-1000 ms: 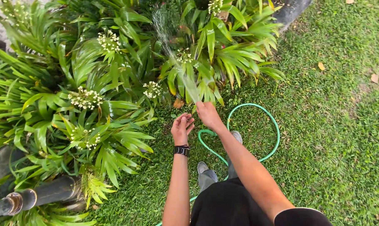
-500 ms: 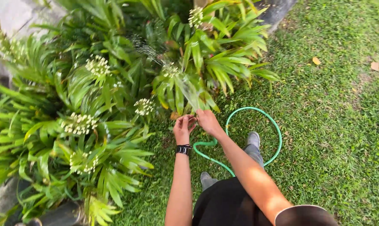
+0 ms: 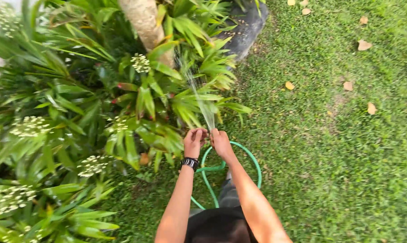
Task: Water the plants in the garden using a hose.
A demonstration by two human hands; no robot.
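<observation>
My right hand (image 3: 220, 141) grips the end of a green garden hose (image 3: 253, 157), which loops on the grass behind it. A thin spray of water (image 3: 199, 96) shoots from the hose end up into the leafy plants (image 3: 136, 103). My left hand (image 3: 194, 140), with a black watch on the wrist, is curled right beside the right hand at the hose end; whether it grips the hose is not visible.
A bed of green plants with small white flower clusters fills the left half. A pale tree trunk (image 3: 145, 20) rises at the top. A dark stone border (image 3: 250, 27) edges the bed. Lawn with dry leaves (image 3: 364, 45) spreads to the right.
My left hand has come in against the right hand at the hose end. The view has swung, bringing the tree trunk into sight, and the spray now aims nearer the trunk.
</observation>
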